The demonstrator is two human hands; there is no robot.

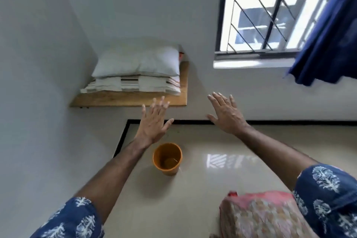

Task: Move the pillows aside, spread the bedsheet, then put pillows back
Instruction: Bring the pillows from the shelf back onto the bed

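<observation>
Wall (38, 63) and window (266, 15) fill the top; window sits at 1–2 o'clock, blue curtain (328, 35) on its right edge. Tiled floor (202, 189) below.

Wooden shelf (173, 100) in the corner at 11 o'clock from the hands. On it: a white pillow (137, 62) on top of a striped pillow or folded cloth (131, 85), can't tell which. Long axis of the stack runs 9-to-3, parallel to the shelf's front edge.

Both hands empty, fingers straight and spread, palms forward. Left hand (152, 123) is nearer the stack, just below the shelf's front edge. Right hand (226, 114) is off past the shelf's right end, at 3 o'clock from the left.

My read: reach goes up and left; right hand has farther to travel.

Orange bucket (167, 158) on the floor at 6 o'clock from the left hand. Patterned pink cloth (260, 216) at lower right.
</observation>
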